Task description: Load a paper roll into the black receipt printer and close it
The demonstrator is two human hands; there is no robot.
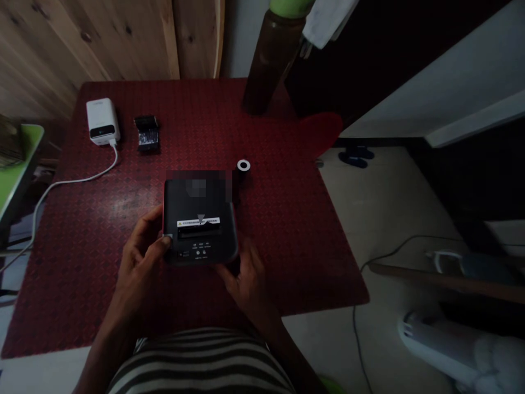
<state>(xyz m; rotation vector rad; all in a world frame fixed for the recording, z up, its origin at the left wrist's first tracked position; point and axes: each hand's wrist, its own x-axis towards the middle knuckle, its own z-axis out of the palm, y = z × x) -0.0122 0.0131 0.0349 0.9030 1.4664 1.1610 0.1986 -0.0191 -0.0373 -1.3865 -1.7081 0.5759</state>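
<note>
A black thermal receipt printer [205, 202] is in front of me on the dark red tabletop, its slot, white warning strip and small buttons facing up. My left hand [141, 246] grips its left side, with the thumb on the front left corner and the fingers along the edge. At the front right corner, my right hand [246, 276] holds the printer, its thumb at the front edge and the fingers at the right side. Just beyond the printer's back right corner is a small dark roll with a white ring-shaped end [243, 165].
A white power bank [101, 120] with a white cable sits at the back left, beside a small black roll with a shiny strip [146, 134]. A tall brown bottle [268, 60] with a green lid stands at the back right edge of the red-covered table [299, 262].
</note>
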